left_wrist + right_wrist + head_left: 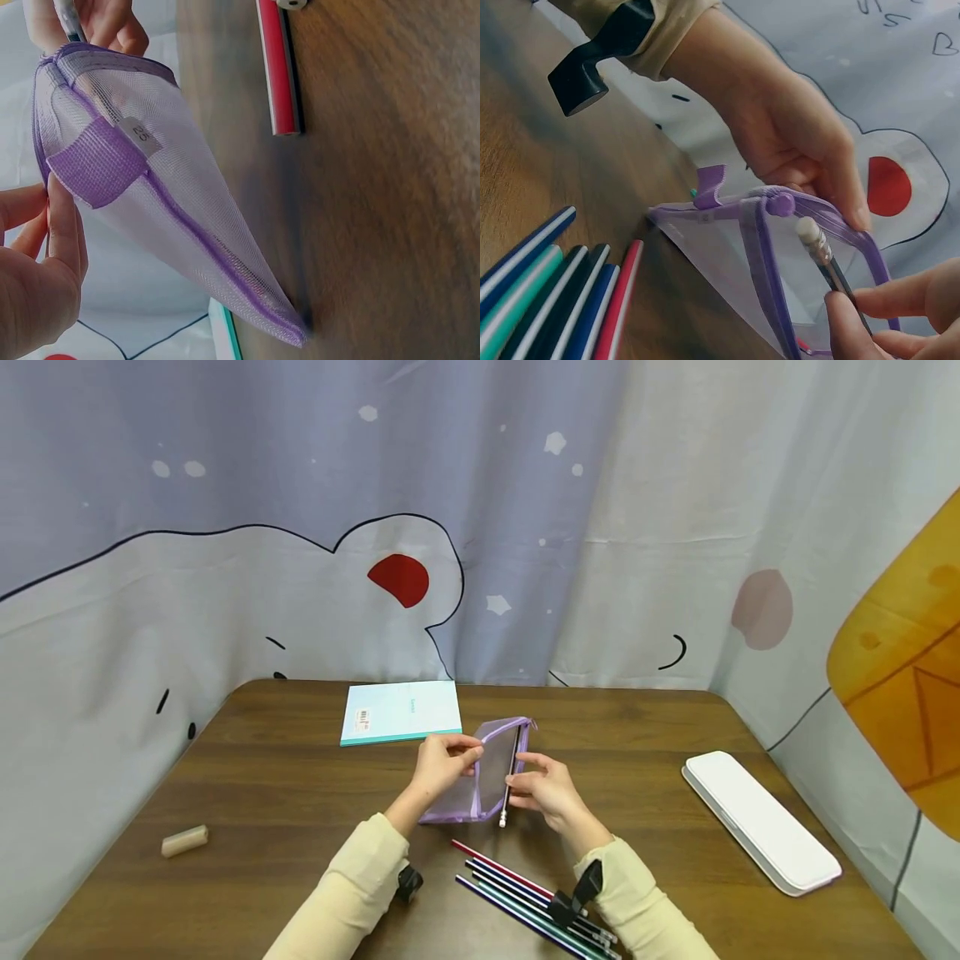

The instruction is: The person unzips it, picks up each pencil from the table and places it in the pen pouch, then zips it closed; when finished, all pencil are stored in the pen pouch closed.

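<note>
A purple-trimmed mesh pencil pouch (491,777) stands on the table with its zipped mouth spread apart. My left hand (444,764) pinches the rim between thumb and fingers. In the left wrist view a purple tab (99,161) sticks out from the pouch's side. My right hand (549,792) pinches a dark pencil (838,279) near its white eraser end. The pencil's other end reaches into the pouch mouth, and the eraser end stays outside. Several pencils (517,897), red, blue, green and dark, lie side by side on the table below my hands.
A pale notebook (401,710) lies at the back, behind the pouch. At the right sits a long white case (763,822), closed. A small beige cylinder-like piece (185,841) lies at the left. A patterned curtain (525,527) hangs behind the table (300,860).
</note>
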Tool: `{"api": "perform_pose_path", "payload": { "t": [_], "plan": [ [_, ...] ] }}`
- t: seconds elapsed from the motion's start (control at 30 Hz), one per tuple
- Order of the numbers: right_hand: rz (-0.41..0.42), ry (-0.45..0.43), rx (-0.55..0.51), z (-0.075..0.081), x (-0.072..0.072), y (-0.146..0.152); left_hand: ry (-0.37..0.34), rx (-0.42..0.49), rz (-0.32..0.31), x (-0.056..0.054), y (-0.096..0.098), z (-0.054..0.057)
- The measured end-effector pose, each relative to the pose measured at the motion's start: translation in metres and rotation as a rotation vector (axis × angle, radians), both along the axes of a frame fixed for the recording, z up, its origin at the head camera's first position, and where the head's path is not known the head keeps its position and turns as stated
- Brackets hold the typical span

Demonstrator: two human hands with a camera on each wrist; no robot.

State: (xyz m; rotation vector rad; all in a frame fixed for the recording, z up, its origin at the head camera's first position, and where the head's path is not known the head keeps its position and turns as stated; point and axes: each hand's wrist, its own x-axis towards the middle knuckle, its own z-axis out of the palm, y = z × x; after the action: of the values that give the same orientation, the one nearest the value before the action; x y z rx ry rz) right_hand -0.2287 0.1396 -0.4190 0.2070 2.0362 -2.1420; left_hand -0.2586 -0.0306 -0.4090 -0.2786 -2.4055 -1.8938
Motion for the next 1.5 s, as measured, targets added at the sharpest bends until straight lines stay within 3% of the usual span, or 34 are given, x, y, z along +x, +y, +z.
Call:
{"api": "perform_pose_path", "payload": {
  "t": [0.13, 0.4, 0.63, 0.8, 0.93, 1.13, 1.27, 1.5],
  "plan": [
    [-0.052, -0.007, 0.024, -0.001, -0.003, -0.008, 0.001, 0.011, -0.008, 0.002, 0.002, 0.001],
    [-0.079, -0.030, 0.032, -0.007, -0.007, -0.018, 0.008, -0.002, -0.034, 0.004, 0.007, 0.003],
    [-0.069, 0.056, 0.015, -0.011, -0.005, -0.021, -0.021, 0.042, -0.042, 0.004, 0.008, 0.002],
    [-0.028, 0.117, 0.052, -0.009, 0.005, -0.010, -0.023, 0.031, -0.022, 0.004, 0.005, 0.000],
    [0.060, 0.185, 0.174, -0.007, 0.018, 0.010, -0.027, 0.033, -0.016, 0.003, 0.003, -0.002],
    [0.333, 0.302, 0.384, -0.007, 0.041, 0.042, -0.040, 0.044, -0.006, 0.002, 0.001, -0.004],
    [0.466, 0.405, 0.565, -0.009, 0.059, 0.055, -0.042, 0.057, -0.011, 0.003, 0.001, -0.002],
    [0.530, 0.637, 0.876, -0.020, 0.086, 0.055, -0.029, 0.048, -0.028, 0.016, 0.002, 0.017]
  ]
}}
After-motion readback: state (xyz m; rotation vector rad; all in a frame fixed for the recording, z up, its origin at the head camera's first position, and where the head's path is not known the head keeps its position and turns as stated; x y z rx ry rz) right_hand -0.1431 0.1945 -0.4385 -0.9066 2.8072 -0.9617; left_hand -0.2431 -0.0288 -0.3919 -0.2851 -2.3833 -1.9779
